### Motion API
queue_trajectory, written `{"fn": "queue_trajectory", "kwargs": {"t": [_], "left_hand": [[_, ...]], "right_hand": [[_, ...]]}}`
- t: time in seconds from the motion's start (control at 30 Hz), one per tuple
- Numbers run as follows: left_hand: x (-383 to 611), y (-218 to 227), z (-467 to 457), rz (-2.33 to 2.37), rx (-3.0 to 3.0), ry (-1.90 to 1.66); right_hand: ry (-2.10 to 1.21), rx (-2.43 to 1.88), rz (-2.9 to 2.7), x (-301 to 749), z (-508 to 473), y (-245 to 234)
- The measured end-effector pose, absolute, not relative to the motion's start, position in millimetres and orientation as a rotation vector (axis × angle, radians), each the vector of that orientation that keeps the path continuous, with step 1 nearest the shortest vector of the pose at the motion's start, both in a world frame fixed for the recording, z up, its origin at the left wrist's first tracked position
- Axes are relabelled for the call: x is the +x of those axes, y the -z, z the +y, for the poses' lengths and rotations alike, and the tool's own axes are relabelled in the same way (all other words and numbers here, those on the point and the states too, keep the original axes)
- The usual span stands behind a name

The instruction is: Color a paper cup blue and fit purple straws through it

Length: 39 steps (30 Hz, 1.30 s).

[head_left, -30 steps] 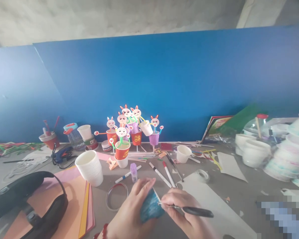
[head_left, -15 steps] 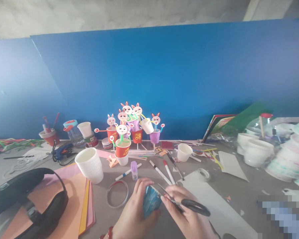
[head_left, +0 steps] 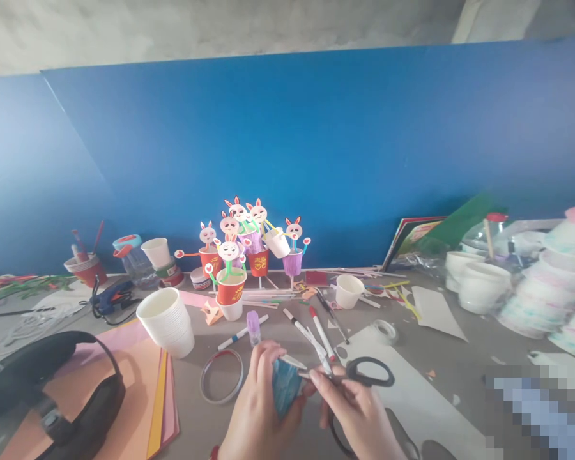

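Observation:
My left hand [head_left: 256, 409] is wrapped around a paper cup [head_left: 286, 388] painted blue, its pale rim tilted up and to the right. My right hand [head_left: 361, 412] grips a pair of scissors [head_left: 324, 364] near the pivot, with thumb and fingers closed on it. The blades are spread; one reaches the cup's rim and the other points up and away. One black handle ring shows empty to the right, the other hangs below the fingers. Beyond my left hand stands a purple-capped small bottle [head_left: 253, 329], close to a tape roll [head_left: 202, 380].
Rabbit-faced cup figures [head_left: 230, 291] stand at the back against a blue panel [head_left: 316, 140]. Stacked white cups [head_left: 167, 322], coloured paper [head_left: 138, 396] and a black headset [head_left: 91, 409] occupy the left. Markers [head_left: 322, 326], white paper [head_left: 402, 377] and painted cup stacks [head_left: 531, 306] lie rightward.
The scissors have turned in my right hand, and their blades and handles have spread apart. My left hand still holds the blue cup. The view has shifted slightly.

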State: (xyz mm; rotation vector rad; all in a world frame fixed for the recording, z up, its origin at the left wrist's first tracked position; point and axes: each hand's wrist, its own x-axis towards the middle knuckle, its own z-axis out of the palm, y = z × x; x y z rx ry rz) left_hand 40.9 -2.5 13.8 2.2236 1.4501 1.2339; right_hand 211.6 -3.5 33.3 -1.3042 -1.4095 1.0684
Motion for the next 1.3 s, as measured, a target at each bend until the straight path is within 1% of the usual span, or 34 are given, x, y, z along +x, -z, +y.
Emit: {"fn": "queue_trajectory", "kwargs": {"t": [0.17,0.33,0.47,0.53,0.67,0.8,0.93,1.13,1.23,1.3], "left_hand": [[44,-13,-3,1.440,2.205,-1.290],[43,-10,-3,1.393,2.134,-1.189],[37,-13,-3,1.314,2.047,-1.095],[35,-18,-3,1.295,2.006,-0.987],[32,-30,-2,1.263,1.974,-0.860],[30,-34,-1,1.210,2.000,-0.824],[25,-37,-1,1.168,2.031,-0.737],[21,-51,-1,1.209,1.960,-0.636],[21,-51,-1,1.231,1.865,-0.673],[20,-47,0,1.246,1.834,-0.796]], "right_hand": [[-1.018,-1.297,-1.475,213,-2,-32],[-0.859,-1.243,-1.550,215,1,-28],[-0.658,-1.216,-1.700,218,0,-23],[-0.515,-1.196,-1.788,219,0,-24],[-0.335,-1.100,-1.932,222,0,-37],[-0.343,-1.018,-2.067,226,3,-52],[-0.374,-0.945,-2.201,233,7,-57],[-0.477,-0.948,-2.322,240,10,-65],[-0.424,-0.961,-2.288,240,10,-68],[-0.419,-1.003,-2.243,239,9,-66]]}}
